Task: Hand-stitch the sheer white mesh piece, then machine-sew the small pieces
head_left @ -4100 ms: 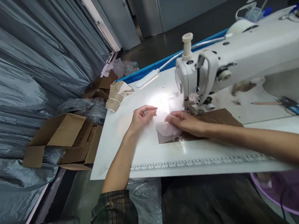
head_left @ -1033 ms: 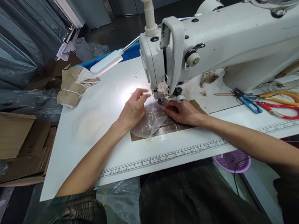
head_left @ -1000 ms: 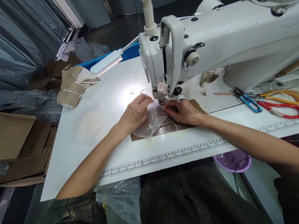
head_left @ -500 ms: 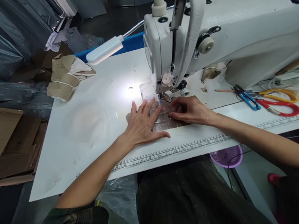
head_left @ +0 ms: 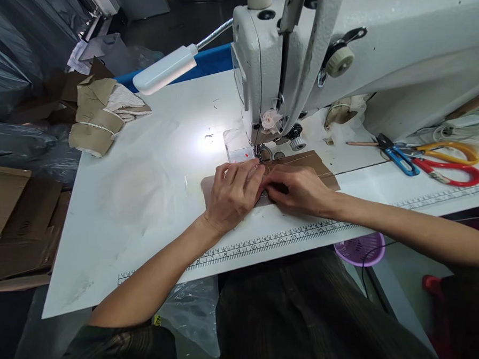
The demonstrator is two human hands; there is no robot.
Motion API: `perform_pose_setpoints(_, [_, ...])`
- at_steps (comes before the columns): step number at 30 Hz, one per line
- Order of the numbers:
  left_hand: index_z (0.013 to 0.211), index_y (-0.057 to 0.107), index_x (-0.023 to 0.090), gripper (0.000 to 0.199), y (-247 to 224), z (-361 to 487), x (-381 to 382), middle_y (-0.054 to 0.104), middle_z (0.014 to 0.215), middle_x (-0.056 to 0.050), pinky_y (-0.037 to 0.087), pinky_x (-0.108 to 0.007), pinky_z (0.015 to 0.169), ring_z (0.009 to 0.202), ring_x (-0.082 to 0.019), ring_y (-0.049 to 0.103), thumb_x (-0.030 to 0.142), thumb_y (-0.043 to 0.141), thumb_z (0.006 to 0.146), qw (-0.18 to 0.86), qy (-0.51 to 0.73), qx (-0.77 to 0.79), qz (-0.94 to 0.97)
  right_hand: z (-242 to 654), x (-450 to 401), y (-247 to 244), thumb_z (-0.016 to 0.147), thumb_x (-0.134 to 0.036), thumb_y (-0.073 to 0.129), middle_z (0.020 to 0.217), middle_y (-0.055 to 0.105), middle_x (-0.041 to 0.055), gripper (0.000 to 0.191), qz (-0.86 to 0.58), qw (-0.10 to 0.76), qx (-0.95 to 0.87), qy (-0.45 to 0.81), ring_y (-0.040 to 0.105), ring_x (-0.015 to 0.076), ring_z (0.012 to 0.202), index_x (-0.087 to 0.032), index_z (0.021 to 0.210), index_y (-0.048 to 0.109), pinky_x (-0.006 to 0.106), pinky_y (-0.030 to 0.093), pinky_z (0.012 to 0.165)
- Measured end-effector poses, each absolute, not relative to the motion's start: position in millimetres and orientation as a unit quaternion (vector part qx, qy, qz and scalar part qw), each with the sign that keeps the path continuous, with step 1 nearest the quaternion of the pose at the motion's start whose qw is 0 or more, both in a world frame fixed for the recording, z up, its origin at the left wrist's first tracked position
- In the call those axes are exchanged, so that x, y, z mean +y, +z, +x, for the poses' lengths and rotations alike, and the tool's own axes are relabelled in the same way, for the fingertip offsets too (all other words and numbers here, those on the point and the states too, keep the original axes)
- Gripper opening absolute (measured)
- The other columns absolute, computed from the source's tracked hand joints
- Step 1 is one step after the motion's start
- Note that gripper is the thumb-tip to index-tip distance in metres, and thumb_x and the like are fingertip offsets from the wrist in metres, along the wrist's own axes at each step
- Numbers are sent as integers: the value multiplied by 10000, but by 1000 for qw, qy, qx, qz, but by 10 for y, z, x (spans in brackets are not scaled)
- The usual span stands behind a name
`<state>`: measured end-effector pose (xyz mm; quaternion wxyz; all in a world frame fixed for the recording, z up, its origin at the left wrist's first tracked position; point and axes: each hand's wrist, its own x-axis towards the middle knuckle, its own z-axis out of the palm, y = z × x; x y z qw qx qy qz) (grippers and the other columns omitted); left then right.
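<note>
A flat brown piece [head_left: 316,165], like card or fabric, lies on the white sewing table below the needle area of a white sewing machine [head_left: 254,82]. A small clear plastic piece [head_left: 264,198] shows over it between my hands. My left hand [head_left: 236,193] lies over the brown piece with its fingers bent and drawn together, tips at the plastic near the presser foot [head_left: 258,150]. My right hand [head_left: 298,190] pinches the plastic's edge right beside the left fingertips. The hands hide most of the plastic.
Blue-handled snips [head_left: 399,157], orange-and-red-handled scissors [head_left: 454,171] and a pencil [head_left: 360,143] lie at the right. A lamp [head_left: 165,71] lights the table. A tied tan fabric bundle [head_left: 95,114] sits at the far left corner. A printed ruler [head_left: 267,245] runs along the front edge.
My left hand has gone from spread flat to bent fingers. My right hand has moved slightly left, against it. More of the brown piece now shows on both sides.
</note>
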<state>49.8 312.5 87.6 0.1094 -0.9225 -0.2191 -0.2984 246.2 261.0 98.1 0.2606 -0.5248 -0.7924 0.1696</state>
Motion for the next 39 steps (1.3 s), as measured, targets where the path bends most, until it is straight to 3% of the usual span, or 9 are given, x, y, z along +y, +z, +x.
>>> perform_pose_setpoints(3, [967, 688, 171, 149, 857, 420, 3269, 743, 1028, -70, 520, -388, 854, 920, -192, 683, 249, 561, 956, -14, -252, -187, -949, 2570, 2743, 1033, 857, -217, 578, 937, 716, 84, 206, -460, 221, -830, 225, 628, 177, 778, -157, 991, 722, 288, 443, 670])
perform_pose_setpoints(6, [947, 701, 214, 149, 863, 342, 3377, 741, 1060, -31, 474, -429, 1003, 977, -158, 687, 266, 562, 961, -75, -236, -159, -956, 2726, 2910, 1046, 916, -306, 543, 736, 679, 25, 262, -476, 220, -803, 282, 536, 120, 581, -160, 1033, 726, 257, 396, 571])
perform_pose_setpoints(9, [955, 696, 225, 117, 865, 326, 3394, 735, 1078, -25, 436, -468, 1056, 951, -148, 692, 240, 580, 946, -49, -238, -150, -958, 2817, 3000, 992, 948, -334, 496, 704, 649, 9, 318, -493, 214, -806, 248, 482, 109, 536, -175, 1115, 715, 249, 341, 529])
perform_pose_setpoints(13, [906, 676, 225, 75, 867, 365, 3354, 738, 1024, -33, 456, -471, 1011, 880, -157, 684, 201, 606, 919, 32, -247, -143, -958, 2807, 2985, 885, 947, -271, 475, 1047, 680, 79, 339, -437, 217, -863, 130, 585, 166, 797, -218, 1210, 682, 256, 355, 592])
perform_pose_setpoints(15, [897, 667, 230, 75, 876, 379, 3347, 746, 988, -29, 475, -457, 955, 833, -163, 672, 174, 618, 906, 69, -254, -129, -956, 2791, 2966, 848, 948, -260, 465, 1115, 659, 101, 357, -426, 196, -879, 90, 581, 184, 844, -223, 1240, 666, 260, 337, 576])
perform_pose_setpoints(22, [953, 662, 208, 102, 902, 380, 3365, 758, 1004, -33, 506, -358, 830, 840, -149, 684, 133, 608, 909, 31, -250, -104, -962, 2807, 2952, 801, 943, -257, 470, 1110, 648, 109, 370, -419, 198, -884, 49, 548, 170, 782, -216, 1254, 666, 269, 335, 573])
perform_pose_setpoints(39, [928, 693, 220, 109, 901, 404, 3380, 773, 987, -20, 487, -407, 883, 840, -153, 714, 167, 599, 915, -16, -225, -131, -965, 2796, 2932, 816, 953, -254, 468, 1124, 629, 124, 348, -414, 197, -886, 67, 556, 182, 805, -218, 1223, 685, 265, 340, 581])
